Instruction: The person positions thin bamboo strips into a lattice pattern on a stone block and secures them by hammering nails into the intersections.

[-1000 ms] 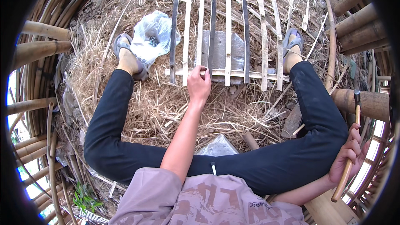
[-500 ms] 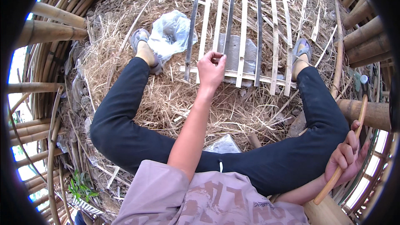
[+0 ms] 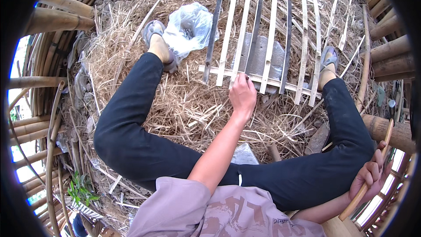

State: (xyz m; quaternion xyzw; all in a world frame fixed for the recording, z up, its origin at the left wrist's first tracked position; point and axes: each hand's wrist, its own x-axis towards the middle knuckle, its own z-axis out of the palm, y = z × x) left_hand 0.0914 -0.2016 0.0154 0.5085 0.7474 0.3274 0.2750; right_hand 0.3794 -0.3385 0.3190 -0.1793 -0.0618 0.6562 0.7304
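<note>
My left hand (image 3: 243, 95) is closed, its fingertips pinched together at the near ends of the slats; whatever they hold is too small or hidden to make out. Beneath the fingertips runs a pale cross strip (image 3: 274, 81), partly covered by the hand. Pale bamboo slats (image 3: 269, 35) and dark slats (image 3: 219, 22) lie side by side across it, pointing away from me. A flat grey slab (image 3: 272, 56) sits under the middle slats. Out at the right, my right hand (image 3: 370, 175) grips a hammer (image 3: 386, 142) by its wooden handle, the metal head upward.
Straw (image 3: 184, 101) covers the ground between my spread legs. A clear plastic bag (image 3: 188, 28) lies by my left foot. A silvery block (image 3: 245, 154) rests near my lap. Bamboo poles (image 3: 386, 127) line the right side, with more bamboo poles (image 3: 66, 19) at the left.
My left hand has moved from above the slats back toward me, down to the cross strip's near side. The view has shifted slightly; my right hand still grips the hammer.
</note>
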